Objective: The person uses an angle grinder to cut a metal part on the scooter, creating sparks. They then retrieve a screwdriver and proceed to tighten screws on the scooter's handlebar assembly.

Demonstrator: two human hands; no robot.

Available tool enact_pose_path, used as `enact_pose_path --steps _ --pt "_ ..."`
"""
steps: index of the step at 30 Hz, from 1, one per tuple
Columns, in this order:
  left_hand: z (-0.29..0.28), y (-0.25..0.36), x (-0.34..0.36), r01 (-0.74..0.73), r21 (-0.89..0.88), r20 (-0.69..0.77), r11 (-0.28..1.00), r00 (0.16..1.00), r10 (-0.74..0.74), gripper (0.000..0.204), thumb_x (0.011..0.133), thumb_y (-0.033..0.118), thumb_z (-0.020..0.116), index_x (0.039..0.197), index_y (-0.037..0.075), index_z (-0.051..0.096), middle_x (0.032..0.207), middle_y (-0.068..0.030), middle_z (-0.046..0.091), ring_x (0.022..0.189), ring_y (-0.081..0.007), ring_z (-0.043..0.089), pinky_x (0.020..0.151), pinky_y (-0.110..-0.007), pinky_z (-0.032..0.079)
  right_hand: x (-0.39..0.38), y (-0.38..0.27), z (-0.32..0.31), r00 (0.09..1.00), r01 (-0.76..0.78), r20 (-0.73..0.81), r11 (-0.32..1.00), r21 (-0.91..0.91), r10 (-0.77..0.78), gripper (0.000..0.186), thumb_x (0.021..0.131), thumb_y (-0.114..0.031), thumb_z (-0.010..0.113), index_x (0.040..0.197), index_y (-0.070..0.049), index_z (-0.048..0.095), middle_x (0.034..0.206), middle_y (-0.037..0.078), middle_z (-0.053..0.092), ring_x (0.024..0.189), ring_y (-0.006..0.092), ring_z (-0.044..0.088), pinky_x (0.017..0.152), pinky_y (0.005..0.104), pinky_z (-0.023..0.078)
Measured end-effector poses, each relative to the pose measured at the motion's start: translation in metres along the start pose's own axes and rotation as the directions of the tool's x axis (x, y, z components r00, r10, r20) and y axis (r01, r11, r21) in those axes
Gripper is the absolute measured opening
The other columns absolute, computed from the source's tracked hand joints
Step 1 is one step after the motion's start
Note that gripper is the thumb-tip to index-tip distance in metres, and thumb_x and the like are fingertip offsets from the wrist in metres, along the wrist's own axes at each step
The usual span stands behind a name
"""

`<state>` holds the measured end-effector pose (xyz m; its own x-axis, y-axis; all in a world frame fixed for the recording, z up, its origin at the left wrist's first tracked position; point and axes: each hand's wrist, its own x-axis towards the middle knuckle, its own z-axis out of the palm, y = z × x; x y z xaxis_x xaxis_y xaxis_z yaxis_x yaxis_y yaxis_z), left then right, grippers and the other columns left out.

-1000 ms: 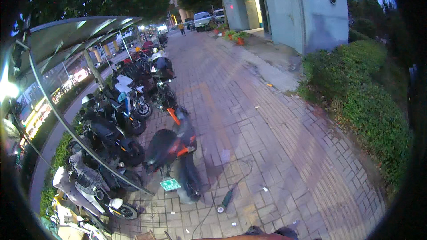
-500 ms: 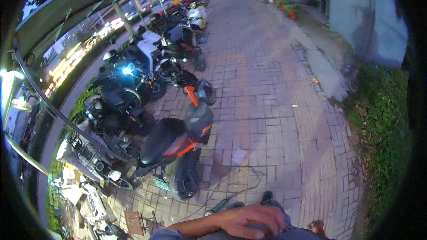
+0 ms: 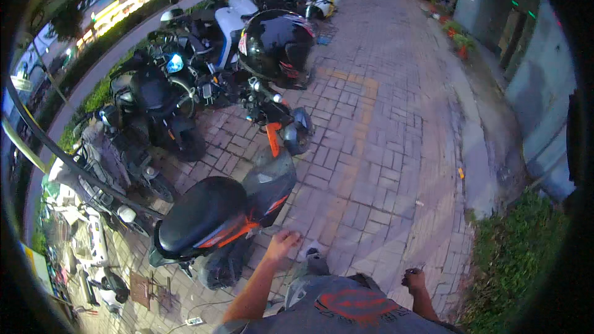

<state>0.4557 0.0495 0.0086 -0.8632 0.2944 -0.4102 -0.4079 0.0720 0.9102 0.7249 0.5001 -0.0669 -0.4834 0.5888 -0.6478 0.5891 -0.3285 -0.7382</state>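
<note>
Your bare left forearm [image 3: 255,291] angles forward and inward; your left hand [image 3: 283,244] is extended, fingers [image 3: 293,236] slightly bent. Your right forearm [image 3: 426,304] angles inward; your right hand [image 3: 416,278] sits lower in view, its fingers curled, grip indistinct.

My left hand [image 3: 283,245], which crossed the bottom middle half a second ago, has swung up and left, near the black-and-orange scooter [image 3: 249,215]. My right hand [image 3: 415,279] now shows plainly at lower right. More of my dark shirt [image 3: 291,320] with its red print [image 3: 357,305] fills the bottom, and the scooter's seat [image 3: 201,213] sits lower and farther left.
</note>
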Motion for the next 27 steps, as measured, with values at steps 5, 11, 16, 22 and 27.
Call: enact_pose_path --steps 5,11,16,22,27 --pt "-0.015 0.072 0.129 -0.065 -0.195 -0.198 0.979 0.980 0.026 0.027 0.088 0.025 0.062 0.096 0.000 0.063 0.083 -0.0053 0.064 0.074 -0.0123 0.058 0.068 -0.026 0.046 0.088 -0.105 0.063 0.976 0.216 0.140 0.850 -0.480 -0.169 0.016 0.075 -0.011 0.065 0.084 0.002 0.064 0.068 0.009 0.061 0.054 0.0162 0.053 0.050 0.0320 0.043" --pt "-0.065 0.095 0.254 -0.179 -0.106 -0.484 0.978 0.869 0.106 0.022 0.086 0.021 0.058 0.091 0.000 0.063 0.076 -0.0041 0.061 0.066 -0.0113 0.055 0.059 -0.026 0.044 0.221 -0.264 0.232 0.839 0.479 0.510 0.700 -0.529 -0.189 0.027 0.073 -0.016 0.071 0.092 0.002 0.064 0.079 0.009 0.064 0.070 0.0146 0.056 0.062 0.0324 0.045" --pt "-0.088 0.106 0.323 -0.185 -0.146 -0.704 0.972 0.710 0.029 0.023 0.089 0.025 0.058 0.092 0.003 0.062 0.079 -0.0037 0.060 0.070 -0.0118 0.055 0.060 -0.027 0.044 0.348 -0.300 0.423 0.435 0.798 0.889 0.520 -0.305 -0.145 0.017 0.082 -0.012 0.061 0.096 -0.002 0.064 0.081 0.007 0.063 0.069 0.0117 0.054 0.059 0.0309 0.044" --pt "-0.064 -0.007 0.349 -0.110 -0.300 -0.844 0.948 0.494 -0.209 0.023 0.084 0.021 0.062 0.092 0.000 0.063 0.077 -0.0080 0.065 0.072 -0.0171 0.060 0.064 -0.032 0.046 0.374 -0.309 0.578 0.231 0.963 0.966 0.115 -0.244 0.113 0.016 0.085 -0.009 0.057 0.097 -0.001 0.064 0.086 0.012 0.066 0.076 0.0203 0.063 0.065 0.0355 0.049" --pt "-0.088 -0.109 0.338 0.263 0.134 -0.990 0.955 0.067 0.120 0.018 0.078 0.014 0.060 0.091 0.002 0.061 0.088 -0.0182 0.061 0.090 -0.0393 0.056 0.082 -0.045 0.045 0.388 -0.253 0.682 0.101 0.970 0.963 0.192 -0.151 0.249 0.015 0.083 -0.010 0.059 0.093 -0.001 0.065 0.088 0.017 0.065 0.080 0.0303 0.063 0.071 0.0397 0.049"
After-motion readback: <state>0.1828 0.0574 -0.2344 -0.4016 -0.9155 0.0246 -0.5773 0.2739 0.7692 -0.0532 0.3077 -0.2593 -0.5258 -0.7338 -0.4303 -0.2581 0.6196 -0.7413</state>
